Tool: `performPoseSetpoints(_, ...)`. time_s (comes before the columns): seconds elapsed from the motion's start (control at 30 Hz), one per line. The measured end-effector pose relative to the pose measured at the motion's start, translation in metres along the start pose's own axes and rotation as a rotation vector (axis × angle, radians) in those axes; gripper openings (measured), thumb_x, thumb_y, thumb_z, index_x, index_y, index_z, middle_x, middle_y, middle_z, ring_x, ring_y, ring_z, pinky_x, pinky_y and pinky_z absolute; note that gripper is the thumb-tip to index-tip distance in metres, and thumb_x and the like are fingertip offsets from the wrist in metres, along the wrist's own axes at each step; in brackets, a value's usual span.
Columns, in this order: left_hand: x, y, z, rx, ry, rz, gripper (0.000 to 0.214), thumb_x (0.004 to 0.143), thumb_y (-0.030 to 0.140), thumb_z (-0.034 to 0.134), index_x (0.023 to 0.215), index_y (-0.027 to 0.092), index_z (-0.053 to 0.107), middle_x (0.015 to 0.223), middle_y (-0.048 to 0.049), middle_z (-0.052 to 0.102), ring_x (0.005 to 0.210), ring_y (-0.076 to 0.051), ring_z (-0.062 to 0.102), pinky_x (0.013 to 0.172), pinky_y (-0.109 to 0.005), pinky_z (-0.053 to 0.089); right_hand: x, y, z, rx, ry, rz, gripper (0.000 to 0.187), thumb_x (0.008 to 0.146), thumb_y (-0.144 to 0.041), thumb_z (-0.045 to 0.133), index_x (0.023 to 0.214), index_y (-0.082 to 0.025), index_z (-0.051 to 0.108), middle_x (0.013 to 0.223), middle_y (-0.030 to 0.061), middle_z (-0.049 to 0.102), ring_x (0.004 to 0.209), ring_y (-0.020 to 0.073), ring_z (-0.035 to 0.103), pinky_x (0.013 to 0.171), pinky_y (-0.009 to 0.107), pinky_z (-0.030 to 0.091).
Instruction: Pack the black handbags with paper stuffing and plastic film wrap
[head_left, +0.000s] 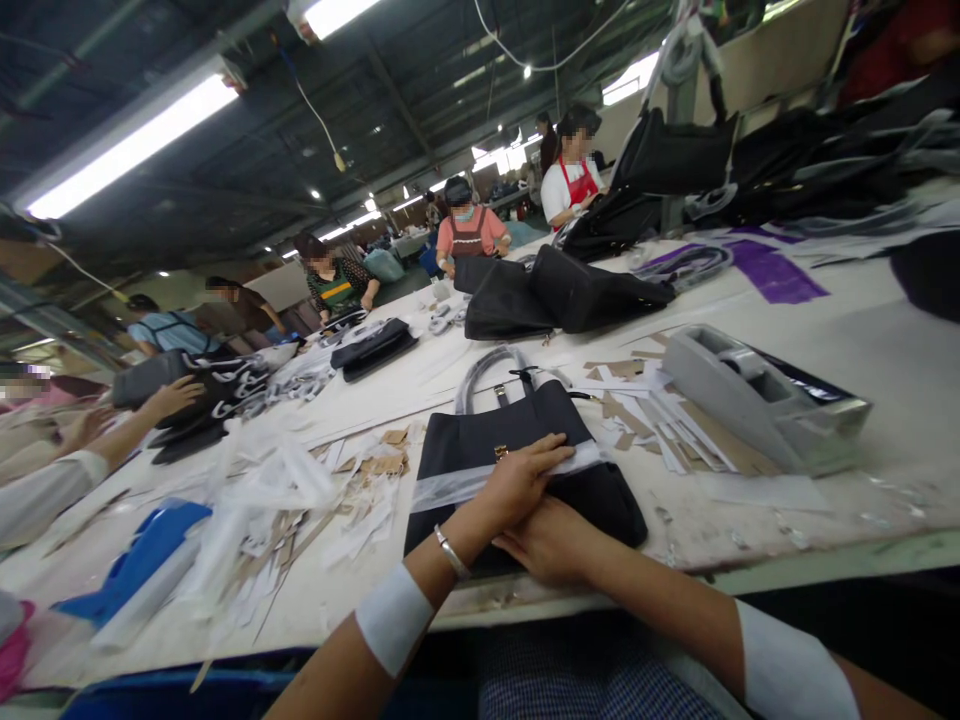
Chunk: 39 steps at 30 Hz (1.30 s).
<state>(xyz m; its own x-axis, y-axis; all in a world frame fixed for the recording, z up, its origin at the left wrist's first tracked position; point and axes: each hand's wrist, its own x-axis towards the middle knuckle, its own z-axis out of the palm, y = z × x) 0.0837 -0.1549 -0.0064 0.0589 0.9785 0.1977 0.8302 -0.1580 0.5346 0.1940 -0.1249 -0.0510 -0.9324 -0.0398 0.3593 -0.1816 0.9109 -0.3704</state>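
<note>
A black handbag [480, 440] with grey wrapped handles lies flat on the white table [862, 350] in front of me. A clear plastic strip [450, 487] runs across its front. My left hand [523, 477] lies flat on the bag over that strip, fingers stretched out, a silver bangle on the wrist. My right hand [551, 543] rests on the bag's lower edge just under the left hand, crossing below it; its fingers are hidden.
A grey tape dispenser [750, 395] stands to the right. Paper and cardboard scraps [652, 420] lie around the bag, a blue object [142, 555] at far left. More black bags [570, 295] sit farther back. Several people work along the table; another person's hand [176, 395] rests at left.
</note>
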Motion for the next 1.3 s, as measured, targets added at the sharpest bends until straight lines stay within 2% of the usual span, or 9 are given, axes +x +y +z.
performPoseSetpoints(0.3, 0.006, -0.001, -0.002, 0.096, -0.179, 0.137, 0.047, 0.101, 0.026, 0.037, 0.148, 0.023, 0.036, 0.158, -0.0066, 0.030, 0.147, -0.019, 0.022, 0.121, -0.042, 0.027, -0.006, -0.005, -0.008, -0.037, -0.074, -0.148, 0.044, 0.098, -0.034, 0.043, 0.140, -0.020, 0.050, 0.133, 0.0131, 0.062, 0.117, 0.0277, 0.060, 0.098, 0.042, 0.048)
performPoseSetpoints(0.6, 0.006, -0.004, 0.007, 0.235, -0.139, 0.161, 0.048, 0.103, 0.032, 0.030, 0.150, 0.023, 0.030, 0.159, -0.0059, 0.028, 0.148, -0.019, 0.023, 0.120, -0.043, 0.029, -0.004, -0.012, -0.006, -0.064, -0.121, -0.313, 0.040, 0.096, -0.025, 0.048, 0.134, -0.016, 0.055, 0.129, 0.0108, 0.064, 0.114, 0.0247, 0.062, 0.094, 0.038, 0.052)
performPoseSetpoints(0.73, 0.005, -0.008, 0.018, 0.401, -0.080, 0.180, 0.049, 0.102, 0.027, 0.030, 0.151, 0.021, 0.026, 0.159, -0.0082, 0.029, 0.148, -0.019, 0.020, 0.118, -0.042, 0.030, -0.021, -0.021, -0.020, -0.001, 0.064, -0.496, 0.029, 0.095, -0.016, 0.049, 0.119, -0.015, 0.065, 0.122, 0.0056, 0.069, 0.114, 0.0174, 0.061, 0.099, 0.029, 0.049)
performPoseSetpoints(0.83, 0.002, -0.007, 0.024, 0.480, -0.065, 0.190, 0.050, 0.102, 0.026, 0.030, 0.151, 0.018, 0.024, 0.160, -0.0088, 0.026, 0.149, -0.019, 0.017, 0.119, -0.041, 0.029, -0.048, -0.006, -0.049, -0.046, 0.369, -0.259, 0.034, 0.093, -0.010, 0.050, 0.123, -0.017, 0.062, 0.116, 0.0071, 0.071, 0.111, 0.0168, 0.062, 0.099, 0.030, 0.049)
performPoseSetpoints(0.9, -0.001, -0.005, 0.025, 0.482, -0.042, 0.193, 0.050, 0.102, 0.029, 0.030, 0.151, 0.016, 0.026, 0.160, -0.0084, 0.025, 0.149, -0.020, 0.016, 0.120, -0.041, 0.027, -0.064, 0.014, -0.068, -0.128, 0.452, -0.004, 0.038, 0.093, -0.010, 0.051, 0.128, -0.020, 0.059, 0.119, 0.0085, 0.068, 0.114, 0.0192, 0.061, 0.101, 0.036, 0.048)
performPoseSetpoints(1.0, -0.003, -0.002, 0.025, 0.464, 0.002, 0.183, 0.051, 0.102, 0.031, 0.032, 0.150, 0.015, 0.027, 0.160, -0.0085, 0.025, 0.149, -0.022, 0.018, 0.120, -0.041, 0.026, -0.075, 0.040, -0.088, -0.230, 0.377, 0.244, 0.038, 0.093, -0.022, 0.057, 0.131, -0.023, 0.056, 0.125, 0.0098, 0.064, 0.116, 0.0246, 0.058, 0.102, 0.043, 0.047)
performPoseSetpoints(1.1, -0.003, 0.001, 0.024, 0.445, 0.008, 0.184, 0.055, 0.100, 0.033, 0.035, 0.151, 0.014, 0.025, 0.160, -0.0097, 0.026, 0.148, -0.023, 0.020, 0.120, -0.042, 0.026, -0.072, 0.053, -0.096, -0.236, 0.244, 0.318, 0.038, 0.090, -0.028, 0.062, 0.128, -0.023, 0.057, 0.118, 0.0097, 0.066, 0.110, 0.0264, 0.060, 0.095, 0.043, 0.051)
performPoseSetpoints(1.2, -0.003, 0.001, 0.023, 0.405, 0.005, 0.181, 0.059, 0.099, 0.037, 0.037, 0.152, 0.016, 0.022, 0.160, -0.0096, 0.026, 0.148, -0.023, 0.020, 0.120, -0.043, 0.025, -0.063, 0.059, -0.103, -0.200, 0.122, 0.317, 0.024, 0.091, -0.026, 0.060, 0.114, -0.021, 0.062, 0.101, 0.0078, 0.068, 0.097, 0.0243, 0.063, 0.084, 0.039, 0.054)
performPoseSetpoints(1.3, -0.003, 0.001, 0.021, 0.361, 0.005, 0.178, 0.062, 0.098, 0.042, 0.038, 0.152, 0.016, 0.022, 0.160, -0.0102, 0.026, 0.149, -0.023, 0.019, 0.120, -0.043, 0.025, -0.057, 0.066, -0.112, -0.202, 0.033, 0.164, 0.015, 0.095, -0.023, 0.052, 0.098, -0.020, 0.066, 0.094, 0.0067, 0.068, 0.092, 0.0213, 0.062, 0.081, 0.035, 0.053)
